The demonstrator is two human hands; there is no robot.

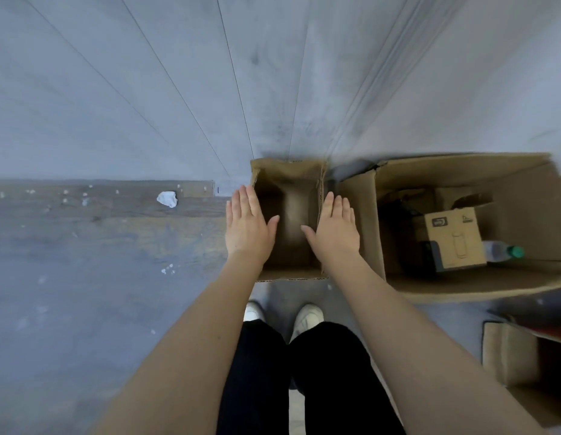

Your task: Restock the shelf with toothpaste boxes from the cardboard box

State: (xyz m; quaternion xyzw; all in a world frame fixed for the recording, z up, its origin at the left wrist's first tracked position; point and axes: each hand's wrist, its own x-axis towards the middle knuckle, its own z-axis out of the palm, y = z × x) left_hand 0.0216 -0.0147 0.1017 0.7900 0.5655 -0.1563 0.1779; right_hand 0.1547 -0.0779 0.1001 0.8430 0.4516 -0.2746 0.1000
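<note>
Floor (84, 309): grey, scattered with white specks and one crumpled scrap (167, 199).
Cardboard boxes: two open ones side by side; small cardboard box (288, 174) in front, larger box (461, 171) to its right.
Toothpaste boxes: none seen inside the small box.
Left hand (246, 226): flat, fingers straight, laid at the left wall.
Right hand (335, 230): flat, fingers straight, laid at the right wall.
Larger box contents: one printed carton (455, 237), one bottle (505, 251).

We see the small box (288, 174) open at the top, its inside bare and dark, so our hands could pass straight down into it. Our left hand (246, 226) lies over its left wall and our right hand (335, 230) over its right wall, fingers straight. Just beside it on the right, the big box (461, 171) hems that side in; a carton (453, 237) and a bottle (502, 251) fill part of its floor. Left of the small box the floor (84, 277) lies wide, with only a paper scrap (167, 198) near the wall (147, 73).
</note>
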